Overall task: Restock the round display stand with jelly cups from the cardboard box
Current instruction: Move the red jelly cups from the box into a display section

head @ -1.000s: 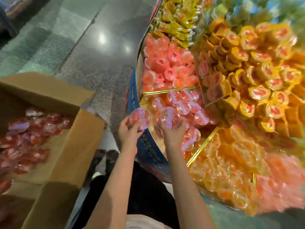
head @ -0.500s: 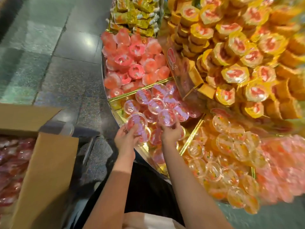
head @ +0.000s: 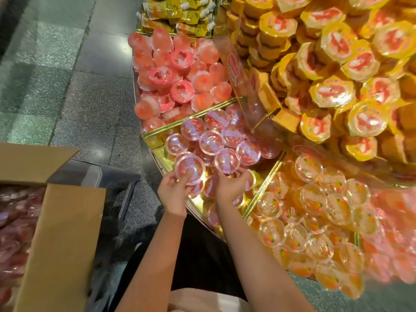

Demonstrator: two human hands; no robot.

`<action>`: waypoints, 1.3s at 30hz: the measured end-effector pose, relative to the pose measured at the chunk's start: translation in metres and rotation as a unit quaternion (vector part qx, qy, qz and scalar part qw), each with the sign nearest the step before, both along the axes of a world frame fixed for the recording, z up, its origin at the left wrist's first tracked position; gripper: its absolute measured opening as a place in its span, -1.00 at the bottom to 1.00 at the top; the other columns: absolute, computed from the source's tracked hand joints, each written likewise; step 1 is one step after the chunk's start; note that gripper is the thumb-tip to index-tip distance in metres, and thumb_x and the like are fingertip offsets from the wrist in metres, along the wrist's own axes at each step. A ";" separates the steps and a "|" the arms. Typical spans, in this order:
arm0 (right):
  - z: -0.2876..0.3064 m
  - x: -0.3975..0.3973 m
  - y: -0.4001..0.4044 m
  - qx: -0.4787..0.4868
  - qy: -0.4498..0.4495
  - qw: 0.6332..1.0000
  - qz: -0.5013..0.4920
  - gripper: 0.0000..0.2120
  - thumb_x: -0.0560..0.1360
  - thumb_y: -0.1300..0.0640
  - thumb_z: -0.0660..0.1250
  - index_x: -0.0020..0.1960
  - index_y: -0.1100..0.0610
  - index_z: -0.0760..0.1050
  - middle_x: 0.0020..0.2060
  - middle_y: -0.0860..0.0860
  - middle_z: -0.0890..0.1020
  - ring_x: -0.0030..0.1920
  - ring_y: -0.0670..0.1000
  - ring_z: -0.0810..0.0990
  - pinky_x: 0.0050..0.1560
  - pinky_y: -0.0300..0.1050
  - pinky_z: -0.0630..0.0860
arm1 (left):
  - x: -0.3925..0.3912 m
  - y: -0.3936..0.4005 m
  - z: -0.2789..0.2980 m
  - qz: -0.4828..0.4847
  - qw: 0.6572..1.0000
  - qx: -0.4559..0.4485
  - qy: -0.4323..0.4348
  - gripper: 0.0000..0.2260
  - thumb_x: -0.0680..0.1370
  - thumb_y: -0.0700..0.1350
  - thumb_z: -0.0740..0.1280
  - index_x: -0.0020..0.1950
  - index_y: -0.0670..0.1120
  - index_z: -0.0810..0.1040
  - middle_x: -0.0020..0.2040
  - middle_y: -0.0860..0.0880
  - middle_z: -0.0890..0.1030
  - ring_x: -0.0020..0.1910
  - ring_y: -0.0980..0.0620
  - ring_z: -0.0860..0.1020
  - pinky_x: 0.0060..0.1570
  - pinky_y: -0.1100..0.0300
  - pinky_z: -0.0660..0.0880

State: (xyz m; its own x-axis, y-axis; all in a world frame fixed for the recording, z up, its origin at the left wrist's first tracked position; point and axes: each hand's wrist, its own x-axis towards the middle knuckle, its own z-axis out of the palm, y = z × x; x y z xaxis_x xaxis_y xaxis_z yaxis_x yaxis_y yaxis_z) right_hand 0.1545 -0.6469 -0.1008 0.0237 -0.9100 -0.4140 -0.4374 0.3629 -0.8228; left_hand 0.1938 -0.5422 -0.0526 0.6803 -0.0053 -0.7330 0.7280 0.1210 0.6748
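Moved since earlier: both hands have dropped from above the stand's edge into the red-cup compartment; the camera has swung right, so the cardboard box point(head: 60, 233) now sits at 8 o'clock.
Left hand: left hand point(head: 172, 194) grips a red jelly cup point(head: 190, 168) by its rim, lid up, over the near edge of the compartment.
Right hand: right hand point(head: 233, 184) curls its fingers round a second cup point(head: 227, 160), setting it against its neighbours at 12 o'clock of the hand.
Step in hand, as I judge it: seating both cups on the pile.
Doing it well: lower each cup flat and lid up, nest it in a gap between cups, and let go only once it stops rocking; keep it inside the gold divider point(head: 263, 190) so red does not stray into the orange cups point(head: 313, 197) at 3 o'clock.
Cup looks: small, round, clear plastic, red jelly, glossy pale lilac printed film lid.
Stand: round display stand point(head: 157, 152) is wedge-divided with gold rims; the red section shows bare gold floor near the hands, so more cups seem needed.
Box: flaps open, red cups inside, blurred.
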 end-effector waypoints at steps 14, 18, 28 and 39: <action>0.027 -0.023 -0.006 0.150 0.077 0.958 0.230 -0.83 0.40 0.36 0.34 -0.15 0.13 0.43 -0.11 0.24 0.64 -0.07 0.25 0.66 0.00 0.22 0.60 | -0.002 0.005 0.016 -0.109 0.992 0.033 -0.046 -0.66 0.40 -0.28 0.51 0.14 -0.15 0.57 -0.05 0.05 0.59 -0.32 0.22 0.60 -0.43 0.40 0.49; 0.063 -0.043 -0.005 0.063 0.055 0.899 0.430 -0.31 0.35 0.29 0.50 0.39 0.12 0.27 0.16 0.03 0.47 0.14 0.05 0.53 0.09 0.08 0.58 | -0.009 0.004 0.015 -0.164 0.984 0.046 -0.057 -0.73 0.36 -0.27 0.55 -0.09 0.01 0.56 -0.09 0.10 0.57 -0.12 0.07 0.60 -0.20 0.23 0.59; 0.083 -0.060 -0.018 -0.160 0.187 0.784 0.570 -0.21 0.28 0.02 0.53 0.43 0.11 0.29 0.20 0.07 0.42 0.20 0.07 0.45 0.13 -0.11 0.45 | -0.022 -0.015 0.013 -0.287 0.957 0.000 -0.047 -0.89 0.51 -0.14 0.41 0.02 0.02 0.64 0.09 -0.05 0.62 0.05 0.00 0.61 0.02 -0.02 0.61; 0.069 -0.057 -0.079 -0.203 0.408 0.739 0.496 -0.28 0.32 -0.08 0.53 0.35 0.16 0.34 0.14 0.12 0.46 0.15 0.14 0.46 0.10 0.00 0.48 | -0.017 -0.025 0.008 -0.335 0.939 0.013 -0.073 -0.78 0.60 -0.24 0.26 0.24 -0.14 0.53 0.07 -0.02 0.56 -0.05 0.15 0.56 -0.29 0.38 0.55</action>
State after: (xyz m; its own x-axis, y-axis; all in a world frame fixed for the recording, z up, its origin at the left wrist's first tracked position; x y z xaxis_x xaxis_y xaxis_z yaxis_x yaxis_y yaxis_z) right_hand 0.0974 -0.7263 -0.0323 0.6548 -0.6663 -0.3567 -0.7342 -0.6728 -0.0909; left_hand 0.1764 -0.5670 -0.0447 0.6248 -0.4509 -0.6374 0.5339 -0.3490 0.7702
